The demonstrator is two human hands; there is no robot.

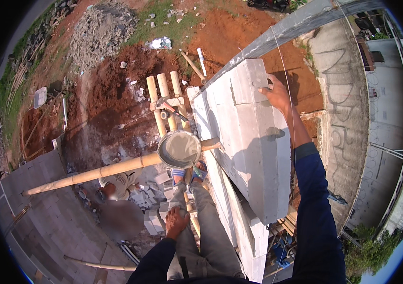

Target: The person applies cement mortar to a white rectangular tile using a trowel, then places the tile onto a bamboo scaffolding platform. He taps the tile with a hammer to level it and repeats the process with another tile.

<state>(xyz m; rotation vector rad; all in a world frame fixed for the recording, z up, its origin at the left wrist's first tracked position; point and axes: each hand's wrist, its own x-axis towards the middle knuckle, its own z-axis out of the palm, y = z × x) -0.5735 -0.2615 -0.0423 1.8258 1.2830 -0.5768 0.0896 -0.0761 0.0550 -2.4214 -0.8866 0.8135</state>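
Note:
My right hand (pixel 277 94) grips the far end of the top pale grey block (pixel 246 142) on a narrow block wall, fingers curled at its edge. A wet grey patch marks the block's side. My left hand (pixel 177 220) rests on my trousered leg, fingers apart, holding nothing visible. Between my feet and the bamboo platform (pixel 161 87), a round bucket of grey mortar (pixel 178 147) sits beside a horizontal bamboo pole (pixel 92 174). A hammer (pixel 175 110) lies on the short bamboo poles. My sandalled feet (pixel 178 176) are high above the ground.
A co-worker (pixel 115 184) is below left near broken blocks (pixel 149 194). A grey metal beam (pixel 305 23) and thin wire run beside the wall top. Right are a marked concrete wall (pixel 345 118) and razor wire. Rubble (pixel 97 33) and red soil lie beyond; a block wall (pixel 40 199) stands left.

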